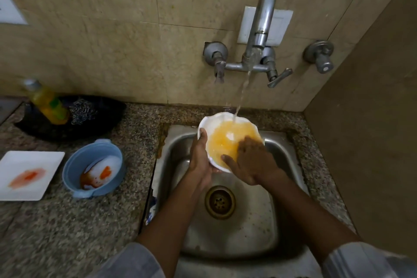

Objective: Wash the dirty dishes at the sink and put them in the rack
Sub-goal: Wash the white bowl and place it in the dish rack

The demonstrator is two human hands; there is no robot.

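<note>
A white bowl [211, 123] with a wavy rim, full of yellowish water, is held over the steel sink [259, 228] under a running tap [262, 27]. My left hand [199, 156] grips the bowl's left rim from below. My right hand [253, 161] lies flat inside the bowl on its right side, fingers spread against the inner wall. The water stream lands at the bowl's far edge.
On the granite counter to the left stand a blue bowl [74, 165] with a stained white dish in it and a white square plate [29, 174] smeared orange. Behind them a dark tray [106, 115] holds a yellow soap bottle [48, 102] and a steel scrubber [83, 111].
</note>
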